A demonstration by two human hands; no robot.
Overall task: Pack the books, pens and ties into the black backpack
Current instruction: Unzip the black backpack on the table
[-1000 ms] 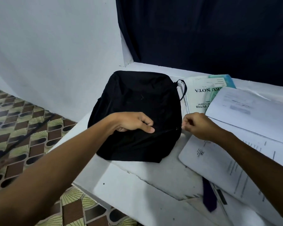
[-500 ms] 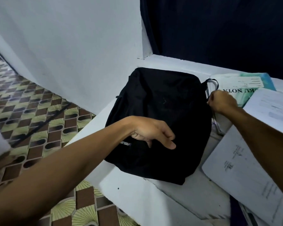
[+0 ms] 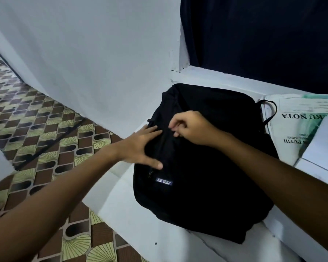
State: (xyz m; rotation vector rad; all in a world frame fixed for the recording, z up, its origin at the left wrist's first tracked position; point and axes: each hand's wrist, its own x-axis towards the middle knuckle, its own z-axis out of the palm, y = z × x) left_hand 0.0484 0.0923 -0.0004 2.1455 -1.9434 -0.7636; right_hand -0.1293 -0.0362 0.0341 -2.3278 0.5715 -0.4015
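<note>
The black backpack (image 3: 212,167) lies flat on a white ledge (image 3: 133,214), its small logo patch facing up. My left hand (image 3: 142,146) presses flat on the bag's left side with fingers spread. My right hand (image 3: 189,127) sits on the bag's upper left, with thumb and fingers pinching something small at the zipper line; the piece itself is hidden by the fingers. White books (image 3: 295,129) with printed covers lie to the right of the bag, one with a green cover edge. No pens or ties are in view.
A white wall (image 3: 93,53) rises behind the ledge on the left, and a dark curtain (image 3: 263,35) hangs at the back right. Patterned floor tiles (image 3: 36,129) lie below the ledge's left edge. The bag's carry loop (image 3: 271,110) rests on the books.
My right hand moved from the bag's top right corner near the loop to its upper left. My left hand opened flat and slid left. The camera view shifted right and closer.
</note>
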